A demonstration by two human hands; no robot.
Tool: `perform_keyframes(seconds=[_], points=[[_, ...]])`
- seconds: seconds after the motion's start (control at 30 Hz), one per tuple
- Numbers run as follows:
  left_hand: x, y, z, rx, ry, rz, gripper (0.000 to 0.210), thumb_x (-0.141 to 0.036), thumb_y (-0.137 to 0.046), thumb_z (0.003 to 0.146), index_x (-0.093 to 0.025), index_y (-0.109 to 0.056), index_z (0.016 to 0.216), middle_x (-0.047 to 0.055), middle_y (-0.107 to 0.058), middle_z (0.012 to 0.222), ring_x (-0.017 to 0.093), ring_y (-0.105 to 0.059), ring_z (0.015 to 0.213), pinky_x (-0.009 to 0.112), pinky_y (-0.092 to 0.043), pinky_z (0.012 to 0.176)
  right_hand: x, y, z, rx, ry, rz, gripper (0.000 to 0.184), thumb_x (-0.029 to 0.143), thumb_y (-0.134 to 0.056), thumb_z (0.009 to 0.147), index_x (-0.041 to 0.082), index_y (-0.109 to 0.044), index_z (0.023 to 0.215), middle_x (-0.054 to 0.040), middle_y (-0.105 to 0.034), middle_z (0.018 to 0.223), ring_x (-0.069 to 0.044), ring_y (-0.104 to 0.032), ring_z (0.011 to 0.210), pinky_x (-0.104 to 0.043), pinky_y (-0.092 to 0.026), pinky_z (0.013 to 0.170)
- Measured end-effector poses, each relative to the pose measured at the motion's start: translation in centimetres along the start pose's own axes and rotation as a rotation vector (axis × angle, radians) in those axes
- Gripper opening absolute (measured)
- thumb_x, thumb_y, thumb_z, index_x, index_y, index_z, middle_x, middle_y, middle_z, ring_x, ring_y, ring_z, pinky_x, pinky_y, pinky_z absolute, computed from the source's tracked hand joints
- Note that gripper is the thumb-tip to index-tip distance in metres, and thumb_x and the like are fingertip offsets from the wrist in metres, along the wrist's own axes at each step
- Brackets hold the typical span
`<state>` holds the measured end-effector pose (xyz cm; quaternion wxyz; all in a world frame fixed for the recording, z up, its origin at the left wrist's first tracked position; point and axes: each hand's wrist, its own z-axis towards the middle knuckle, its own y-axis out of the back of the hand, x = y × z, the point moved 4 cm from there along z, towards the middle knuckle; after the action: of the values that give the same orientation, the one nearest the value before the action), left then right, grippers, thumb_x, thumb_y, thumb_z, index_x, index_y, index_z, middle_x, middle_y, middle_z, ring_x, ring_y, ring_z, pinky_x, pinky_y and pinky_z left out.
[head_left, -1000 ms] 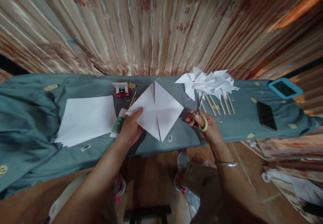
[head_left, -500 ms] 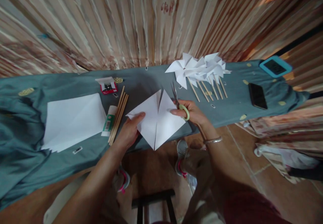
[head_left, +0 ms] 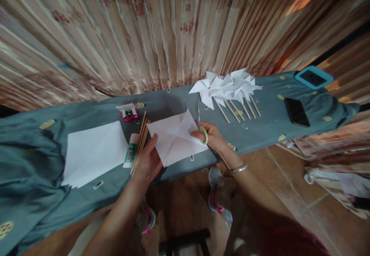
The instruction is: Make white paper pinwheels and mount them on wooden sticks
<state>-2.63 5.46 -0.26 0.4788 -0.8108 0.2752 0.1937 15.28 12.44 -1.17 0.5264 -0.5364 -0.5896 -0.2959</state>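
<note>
2 risks: a longer tear, a stray nick

Left hand (head_left: 148, 161) pinches the slit white paper square (head_left: 175, 134) by its left side; right hand (head_left: 213, 134) pinches the right, scissors (head_left: 198, 114) in the same grip, blades toward the table's (head_left: 260, 131) far edge. The square is over the near edge. Pulling apart could lengthen its slits; a wrist turn could nick it. Bumped wooden sticks (head_left: 141, 142) might roll.

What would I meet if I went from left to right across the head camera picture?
Stack of white paper → green-and-white tube → left hand → creased white sheet → scissors → pinwheel sticks → black phone → blue-framed gadget.
</note>
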Motion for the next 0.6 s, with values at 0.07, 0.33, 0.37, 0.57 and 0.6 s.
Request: perform_keyframes(seconds=[0.07,0.33,0.37,0.57,0.6], points=[[0.0,0.3,0.0,-0.019,-0.021,-0.016,0.032,-0.023,-0.066,0.079,-0.020,-0.064,0.111,0.002,-0.076,0.090,0.022,-0.070,0.098,0.034,-0.052,0.097,-0.1,-0.2,0.2,-0.013,0.014,0.025,0.032,0.030,-0.085,0.049,0.018,-0.068,0.073,0.0061,-0.064,0.060,-0.007,-0.052,0.049,-0.019,-0.039,0.048],[0.0,-0.8,-0.7,0.189,-0.047,-0.053,0.047,-0.043,-0.072,0.075,-0.023,-0.064,0.117,0.006,-0.069,0.120,0.028,-0.060,0.117,0.044,-0.050,0.099,-0.7,-0.9,0.7,-0.133,0.096,0.086,0.035,0.034,-0.086,0.048,0.017,-0.066,0.071,0.0052,-0.062,0.057,-0.008,-0.048,0.048,-0.021,-0.038,0.047],[0.0,-1.1,-0.8,0.215,-0.065,-0.037,0.051,-0.044,-0.073,0.074,-0.025,-0.062,0.120,0.006,-0.068,0.123,0.029,-0.057,0.121,0.045,-0.050,0.100,-0.9,-1.0,0.7,-0.148,0.100,0.091,0.036,0.034,-0.086,0.047,0.017,-0.066,0.072,0.0046,-0.063,0.059,-0.008,-0.049,0.049,-0.021,-0.038,0.048],[0.5,-1.4,-0.6,0.257,-0.136,0.067,0.061,-0.045,-0.079,0.067,-0.032,-0.060,0.124,0.002,-0.063,0.131,0.028,-0.049,0.130,0.045,-0.044,0.106,-1.3,-1.4,0.9,-0.194,0.130,0.085,0.036,0.037,-0.084,0.051,0.017,-0.068,0.078,0.0023,-0.066,0.064,-0.011,-0.054,0.053,-0.023,-0.043,0.051],[0.6,-1.4,-0.5,0.271,-0.133,0.073,0.061,-0.048,-0.078,0.067,-0.033,-0.061,0.123,0.001,-0.063,0.132,0.028,-0.048,0.131,0.047,-0.043,0.106,-1.3,-1.4,0.9,-0.203,0.134,0.084,0.036,0.037,-0.084,0.052,0.017,-0.068,0.077,0.0018,-0.067,0.065,-0.011,-0.055,0.054,-0.024,-0.044,0.051]])
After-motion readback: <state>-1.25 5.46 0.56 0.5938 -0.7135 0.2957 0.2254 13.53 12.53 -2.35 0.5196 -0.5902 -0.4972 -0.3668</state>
